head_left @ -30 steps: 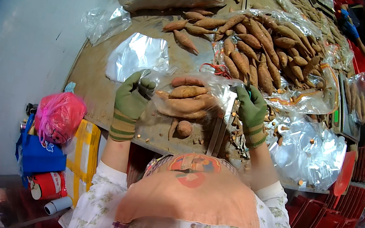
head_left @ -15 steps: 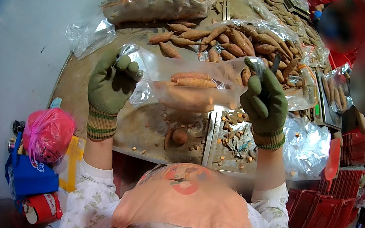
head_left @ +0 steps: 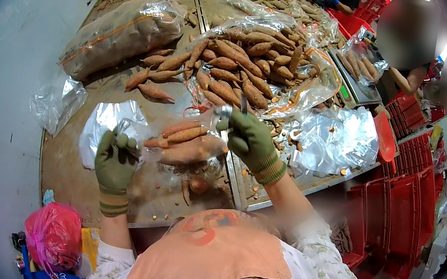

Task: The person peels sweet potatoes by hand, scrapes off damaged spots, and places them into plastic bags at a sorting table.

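A clear plastic bag (head_left: 192, 154) with several sweet potatoes (head_left: 183, 133) inside hangs between my two gloved hands above the table. The fingers of my left hand (head_left: 115, 165), in a green glove with a striped cuff, are closed on the bag's left end. My right hand (head_left: 250, 145), gloved alike, grips the gathered right end. A thin dark blade-like piece (head_left: 244, 104) sticks up from my right hand; its lower part is hidden. Beneath the bag a round brown sweet potato (head_left: 197, 184) and a slim one (head_left: 185, 191) lie on the table.
Beyond my hands is a heap of sweet potatoes (head_left: 240, 64), with a big full bag (head_left: 126, 38) to its left. Empty bags (head_left: 336, 139) lie at right, near a scale (head_left: 358, 89). Red crates (head_left: 392, 211) stand beyond the edge. Co-workers are at the far right.
The view has swung, so the table appears shifted left. My hands have come closer together, the right one more inward, and the bag is less stretched and hangs lower, tilted.
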